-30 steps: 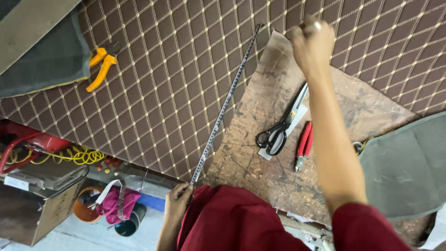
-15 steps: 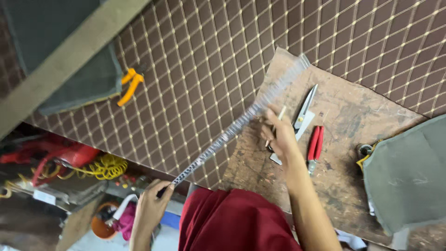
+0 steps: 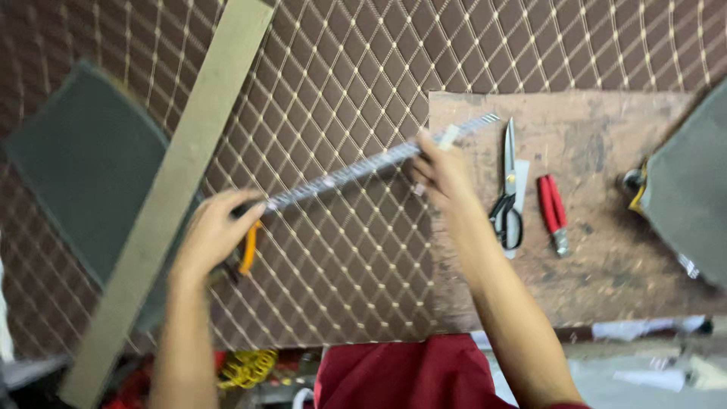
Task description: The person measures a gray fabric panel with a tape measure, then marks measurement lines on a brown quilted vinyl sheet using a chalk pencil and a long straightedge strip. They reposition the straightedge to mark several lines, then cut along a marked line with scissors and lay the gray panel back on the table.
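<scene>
We held a long metal ruler (image 3: 363,168) across the brown diamond-quilted sheet (image 3: 341,83), our left hand (image 3: 216,235) gripping its near end, our right hand (image 3: 441,173) pinching it nearer the far end, forearms angled inward. Its tip reached over the worn board (image 3: 606,280), beside black scissors (image 3: 507,197) and red pliers (image 3: 553,212). A pale plank (image 3: 182,174) crossed the sheet on our left.

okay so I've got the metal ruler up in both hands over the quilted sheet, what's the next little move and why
Probably lower the ruler flat onto the quilted sheet: the left hand and right hand hold its ends, and it looks raised and blurred, not yet resting on the diamond stitching.
</scene>
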